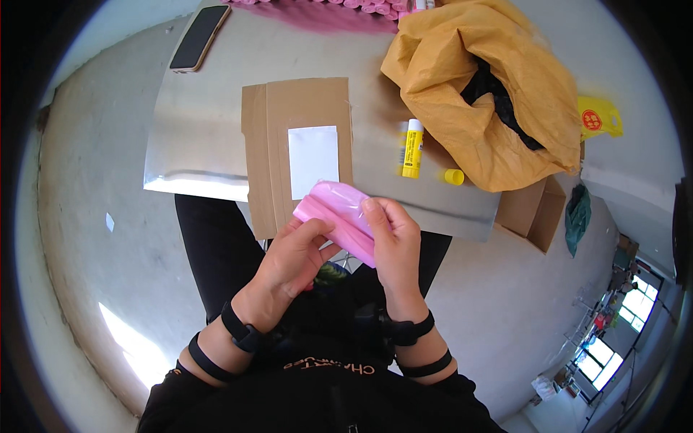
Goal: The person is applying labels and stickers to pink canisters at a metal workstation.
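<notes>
Pink plastic piece (338,209), folded, is in both hands at the cardboard's (307,105) near end. Left grip (289,256) closed, pinching its left side; right grip (398,244) closed on the right, thumb on top. White paper (314,155) on the cardboard, glue stick (412,153) on the bench (202,123).

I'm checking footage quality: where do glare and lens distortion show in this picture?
Head view: glare on the table along its near left edge; shiny highlights on the pink plastic; sunlight on the floor; windows look washed out; straight edges bend toward the picture's rim.
</notes>
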### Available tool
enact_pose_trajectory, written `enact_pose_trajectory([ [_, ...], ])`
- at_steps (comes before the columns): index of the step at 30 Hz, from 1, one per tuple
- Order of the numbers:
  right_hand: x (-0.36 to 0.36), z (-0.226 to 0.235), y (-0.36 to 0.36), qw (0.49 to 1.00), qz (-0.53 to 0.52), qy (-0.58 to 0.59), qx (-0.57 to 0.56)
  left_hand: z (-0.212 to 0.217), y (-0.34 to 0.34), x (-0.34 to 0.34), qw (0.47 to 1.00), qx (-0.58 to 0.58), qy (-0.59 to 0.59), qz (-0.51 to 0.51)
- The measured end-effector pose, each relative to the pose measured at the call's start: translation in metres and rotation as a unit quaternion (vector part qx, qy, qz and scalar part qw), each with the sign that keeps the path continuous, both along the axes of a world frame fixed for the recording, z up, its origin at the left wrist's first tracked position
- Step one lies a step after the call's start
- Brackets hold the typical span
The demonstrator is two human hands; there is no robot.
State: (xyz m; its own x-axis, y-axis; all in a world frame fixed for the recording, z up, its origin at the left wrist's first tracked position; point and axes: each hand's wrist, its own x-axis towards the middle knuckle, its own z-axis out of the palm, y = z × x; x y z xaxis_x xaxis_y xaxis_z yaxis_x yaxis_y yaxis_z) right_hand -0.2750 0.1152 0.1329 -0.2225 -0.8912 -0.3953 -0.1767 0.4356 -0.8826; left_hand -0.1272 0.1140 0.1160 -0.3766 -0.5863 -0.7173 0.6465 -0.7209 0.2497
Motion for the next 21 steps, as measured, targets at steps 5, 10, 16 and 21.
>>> enact_pose_trajectory([
  [5, -0.004, -0.013, -0.003, 0.975, -0.083, -0.207, 0.020, 0.002, -0.001, 0.001, 0.999, 0.008, 0.021, 0.028],
  [10, -0.013, 0.003, 0.004, 0.935, -0.005, -0.302, 0.184, -0.003, 0.001, 0.008, 0.996, -0.035, 0.012, 0.075],
  [16, -0.024, -0.011, 0.011, 0.918, 0.001, -0.353, 0.181, 0.015, -0.004, 0.022, 0.990, -0.136, -0.022, -0.034],
  [21, -0.032, -0.005, 0.008, 0.944, 0.118, -0.281, 0.126, 0.013, -0.009, 0.045, 0.983, -0.014, -0.059, -0.173],
])
